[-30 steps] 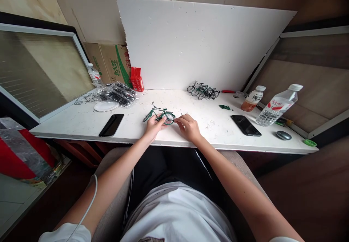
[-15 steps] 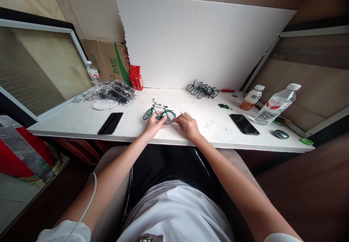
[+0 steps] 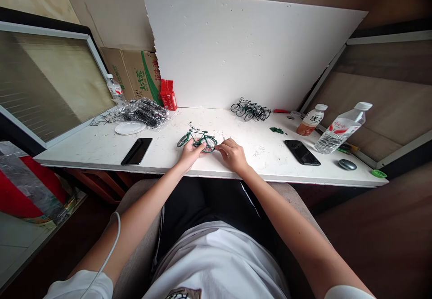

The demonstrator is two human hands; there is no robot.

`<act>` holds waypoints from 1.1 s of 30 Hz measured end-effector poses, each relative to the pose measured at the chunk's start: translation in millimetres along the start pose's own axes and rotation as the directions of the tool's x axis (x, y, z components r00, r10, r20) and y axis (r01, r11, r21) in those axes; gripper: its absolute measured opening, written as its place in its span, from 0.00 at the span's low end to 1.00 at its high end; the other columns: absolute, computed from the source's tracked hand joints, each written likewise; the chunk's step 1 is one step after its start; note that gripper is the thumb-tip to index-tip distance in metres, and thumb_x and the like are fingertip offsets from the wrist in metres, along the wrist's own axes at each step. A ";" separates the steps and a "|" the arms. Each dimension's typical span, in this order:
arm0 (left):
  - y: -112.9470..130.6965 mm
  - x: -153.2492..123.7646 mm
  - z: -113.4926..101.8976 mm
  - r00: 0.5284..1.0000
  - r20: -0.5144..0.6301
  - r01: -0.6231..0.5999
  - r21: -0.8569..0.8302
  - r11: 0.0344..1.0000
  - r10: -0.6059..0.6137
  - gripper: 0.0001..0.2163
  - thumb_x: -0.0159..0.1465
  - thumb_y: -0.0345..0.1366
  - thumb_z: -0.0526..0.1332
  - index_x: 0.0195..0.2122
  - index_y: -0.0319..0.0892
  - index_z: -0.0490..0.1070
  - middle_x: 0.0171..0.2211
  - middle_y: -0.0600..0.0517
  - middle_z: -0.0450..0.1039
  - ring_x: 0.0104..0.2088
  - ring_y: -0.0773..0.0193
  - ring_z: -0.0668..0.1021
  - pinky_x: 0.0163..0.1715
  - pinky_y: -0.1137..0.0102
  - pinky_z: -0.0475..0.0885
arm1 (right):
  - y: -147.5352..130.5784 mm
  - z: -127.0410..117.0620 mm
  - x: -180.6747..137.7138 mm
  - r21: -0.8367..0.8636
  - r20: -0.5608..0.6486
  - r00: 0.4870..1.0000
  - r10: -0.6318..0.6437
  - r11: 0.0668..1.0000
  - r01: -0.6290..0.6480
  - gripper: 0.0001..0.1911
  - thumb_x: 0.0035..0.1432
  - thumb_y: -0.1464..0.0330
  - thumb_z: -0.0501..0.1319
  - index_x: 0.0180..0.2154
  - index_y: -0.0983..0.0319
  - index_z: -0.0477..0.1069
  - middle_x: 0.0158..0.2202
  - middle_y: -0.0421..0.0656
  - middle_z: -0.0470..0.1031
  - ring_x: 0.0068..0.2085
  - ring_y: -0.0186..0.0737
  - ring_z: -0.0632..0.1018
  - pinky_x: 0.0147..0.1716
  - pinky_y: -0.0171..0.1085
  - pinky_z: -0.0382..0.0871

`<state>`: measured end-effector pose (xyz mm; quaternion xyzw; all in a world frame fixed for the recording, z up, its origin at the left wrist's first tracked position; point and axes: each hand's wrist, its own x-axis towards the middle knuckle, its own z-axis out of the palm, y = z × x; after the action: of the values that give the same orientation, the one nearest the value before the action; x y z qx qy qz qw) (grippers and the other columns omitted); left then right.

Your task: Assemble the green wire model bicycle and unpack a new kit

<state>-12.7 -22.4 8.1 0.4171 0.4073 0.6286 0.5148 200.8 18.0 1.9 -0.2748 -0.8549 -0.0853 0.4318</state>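
Note:
A green model bicycle (image 3: 199,133) stands upright just above the front part of the white table, its handlebar to the left. My left hand (image 3: 190,154) is closed on it around the pedals and lower frame, the thumb lying near the rear wheel (image 3: 209,143). Right beside that wheel, my right hand (image 3: 231,152) is closed in a pinch, fingertips at the wheel's right edge. A thin tip pokes up above its fingers; what it belongs to is too small to tell. Several more model bicycles (image 3: 250,110) are grouped at the back of the table.
A black phone (image 3: 137,151) lies left, another phone (image 3: 302,152) right. Bagged black parts (image 3: 146,112) lie by a white lid (image 3: 130,128). At right are a brown drink bottle (image 3: 311,121), a water bottle (image 3: 340,130) and a mouse (image 3: 347,164). A white board (image 3: 253,51) stands behind.
Almost nothing differs. Both hands keep their hold at the bicycle, and the view has shifted very slightly.

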 end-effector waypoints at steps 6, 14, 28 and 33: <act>-0.1 -0.5 0.7 0.999 -0.034 -0.014 0.006 1.000 0.014 0.27 0.56 0.43 0.82 0.49 0.39 0.72 0.39 0.45 0.85 0.38 0.54 0.87 0.55 0.46 0.83 | 0.9 1.1 -0.4 -0.012 0.009 1.000 -0.021 1.000 0.021 0.12 0.76 0.73 0.61 0.42 0.57 0.83 0.35 0.44 0.82 0.39 0.44 0.77 0.33 0.40 0.69; -0.7 0.7 -0.7 1.000 -0.027 -0.005 -0.004 1.000 0.005 0.27 0.56 0.42 0.82 0.49 0.40 0.71 0.40 0.45 0.85 0.39 0.53 0.88 0.55 0.46 0.83 | 1.7 1.2 -1.3 -0.018 0.043 0.999 -0.006 1.000 0.007 0.12 0.75 0.74 0.61 0.47 0.57 0.84 0.39 0.46 0.84 0.43 0.45 0.79 0.35 0.41 0.72; -9.2 4.6 -2.1 0.996 -0.075 -0.041 0.005 0.999 0.041 0.27 0.56 0.41 0.81 0.50 0.41 0.70 0.38 0.47 0.84 0.36 0.57 0.87 0.51 0.52 0.84 | -5.8 -4.9 3.3 0.104 0.084 0.996 0.029 0.994 -0.037 0.08 0.75 0.70 0.61 0.47 0.58 0.80 0.39 0.46 0.81 0.41 0.45 0.80 0.38 0.41 0.74; -10.7 4.8 -3.5 0.995 -0.082 -0.062 0.041 0.997 0.065 0.27 0.56 0.43 0.81 0.51 0.41 0.71 0.37 0.47 0.84 0.37 0.56 0.86 0.52 0.52 0.84 | -3.6 -3.3 3.0 0.165 0.090 0.995 0.039 0.985 -0.053 0.06 0.75 0.70 0.61 0.47 0.58 0.78 0.40 0.46 0.80 0.40 0.44 0.79 0.38 0.40 0.73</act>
<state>-13.3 -16.5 -2.6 0.4130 0.4268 0.6536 0.4692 199.6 14.9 6.6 -0.2608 -0.8704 0.0087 0.4175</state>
